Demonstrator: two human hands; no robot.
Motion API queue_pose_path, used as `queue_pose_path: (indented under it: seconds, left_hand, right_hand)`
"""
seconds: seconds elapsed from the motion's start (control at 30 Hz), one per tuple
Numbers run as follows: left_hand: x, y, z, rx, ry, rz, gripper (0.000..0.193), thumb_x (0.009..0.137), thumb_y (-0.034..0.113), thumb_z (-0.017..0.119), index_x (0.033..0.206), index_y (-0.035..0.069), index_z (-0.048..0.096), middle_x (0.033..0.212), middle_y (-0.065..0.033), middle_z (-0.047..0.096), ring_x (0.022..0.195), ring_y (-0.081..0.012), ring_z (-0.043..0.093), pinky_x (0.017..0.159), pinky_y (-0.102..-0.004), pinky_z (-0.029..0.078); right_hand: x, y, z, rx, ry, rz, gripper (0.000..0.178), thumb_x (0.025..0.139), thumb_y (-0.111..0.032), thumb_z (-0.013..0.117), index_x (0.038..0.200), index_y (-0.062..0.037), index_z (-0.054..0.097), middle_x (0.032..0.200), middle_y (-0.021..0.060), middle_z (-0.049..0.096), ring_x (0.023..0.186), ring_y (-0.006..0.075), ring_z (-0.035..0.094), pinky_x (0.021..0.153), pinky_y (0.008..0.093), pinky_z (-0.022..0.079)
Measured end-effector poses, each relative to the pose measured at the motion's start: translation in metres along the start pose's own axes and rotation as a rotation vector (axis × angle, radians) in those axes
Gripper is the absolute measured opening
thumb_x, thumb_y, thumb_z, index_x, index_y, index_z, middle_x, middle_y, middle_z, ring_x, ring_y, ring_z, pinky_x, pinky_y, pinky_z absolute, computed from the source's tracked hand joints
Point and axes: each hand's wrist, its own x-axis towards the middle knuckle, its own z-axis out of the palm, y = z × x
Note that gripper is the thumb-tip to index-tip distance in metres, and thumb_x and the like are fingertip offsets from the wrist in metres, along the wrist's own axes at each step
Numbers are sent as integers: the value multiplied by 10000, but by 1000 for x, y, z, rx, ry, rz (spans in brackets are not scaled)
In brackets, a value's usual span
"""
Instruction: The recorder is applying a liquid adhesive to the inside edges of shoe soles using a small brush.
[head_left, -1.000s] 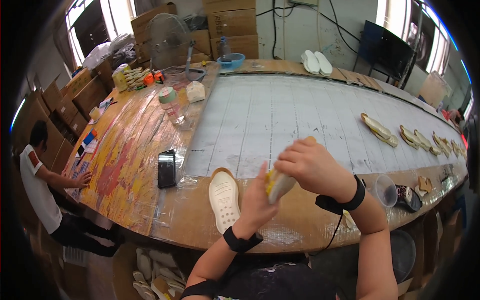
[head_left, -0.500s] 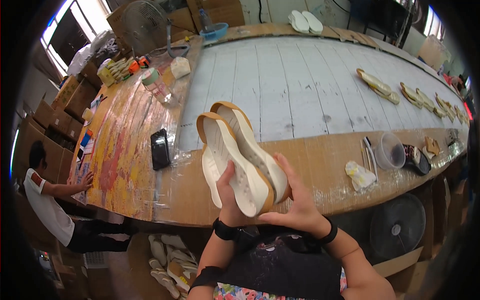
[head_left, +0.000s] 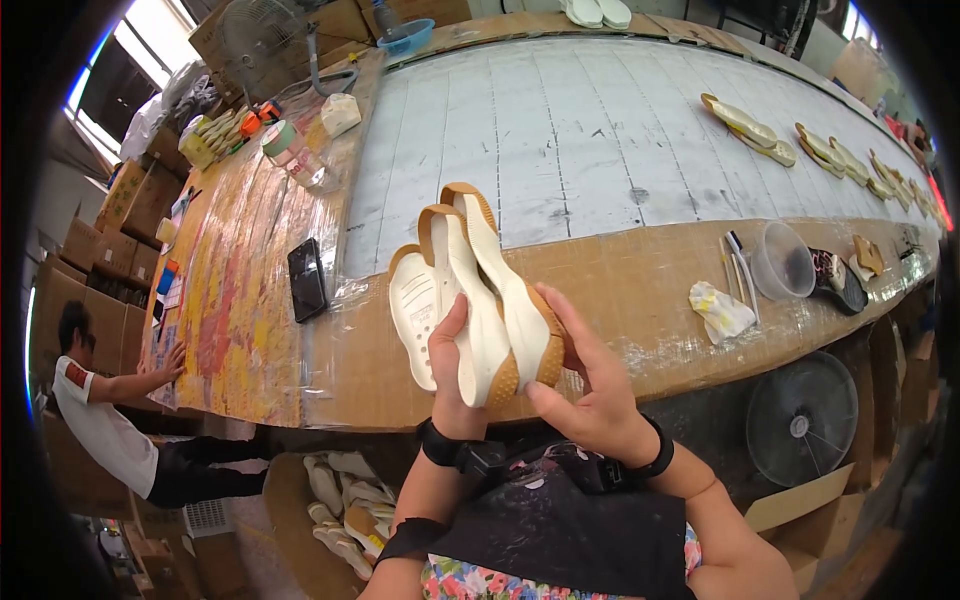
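Note:
Two white shoe soles with tan edges stand tilted side by side over the near table edge, toes away from me. My left hand [head_left: 456, 370] is closed around the left sole [head_left: 478, 325] of this pair, thumb along its side. The right sole [head_left: 527, 315] rests in my right hand [head_left: 592, 392], its fingers on the outer side and its thumb by the tan, dimpled heel. Just left of my left hand is a third sole [head_left: 412, 300], its inner face and small holes showing; whether my hidden fingers hold it or it lies on the cardboard, I cannot tell.
A black phone [head_left: 307, 280] and a bottle [head_left: 293, 155] lie on the left table. At right are a clear tub [head_left: 782, 262], a brush [head_left: 740, 262] and a stained cloth [head_left: 722, 312]. Soles [head_left: 745, 130] line the far right. A person [head_left: 112, 430] stands at left.
The pair of soles has turned, so the tan heels and outer sides show more. My right thumb has shifted up the heel. The third sole shows more now. The view has shifted slightly.

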Motion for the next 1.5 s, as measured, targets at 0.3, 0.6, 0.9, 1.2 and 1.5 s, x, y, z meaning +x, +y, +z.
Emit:
queue_pose_path:
  seconds: [0.3,0.6,0.9,1.2,1.5]
  left_hand:
    - [-1,-3,-1,-254,-112,-160,429,930,245,421,1288,11,388,1196,-180,527,1053,-319,555,926,-435,444]
    - [3,0,-16,-132,-31,-250,453,882,234,478,1227,-57,437,1138,-219,561,1000,-328,586,912,-426,460]
    - [15,-32,-49,-215,140,-277,367,912,242,435,1198,17,481,1111,-152,566,1039,-289,543,881,-416,465]
    - [14,-57,-52,-349,100,-387,359,909,286,462,1178,55,517,1151,-128,556,1088,-285,518,907,-412,454]
    - [10,-56,-55,-436,128,-413,360,909,288,461,1182,60,517,1163,-113,553,1102,-281,512,902,-409,456]
  right_hand:
    - [-8,-1,-8,32,-11,-9,665,717,-57,678,1308,-37,374,1347,151,300,1236,264,380,933,366,447]
    - [-14,2,-15,133,-6,137,604,781,-62,659,1313,-31,375,1352,115,322,1240,220,376,959,342,408]
    - [-51,45,-156,-628,404,523,190,813,-168,621,917,-14,662,731,105,657,677,185,641,615,287,491]
    - [-8,136,-266,-1626,321,561,63,751,-54,566,733,-19,616,776,185,648,735,323,652,648,394,527]
    - [-3,125,-276,-1670,316,663,96,744,-38,579,783,-31,666,793,176,658,757,299,663,648,368,538]
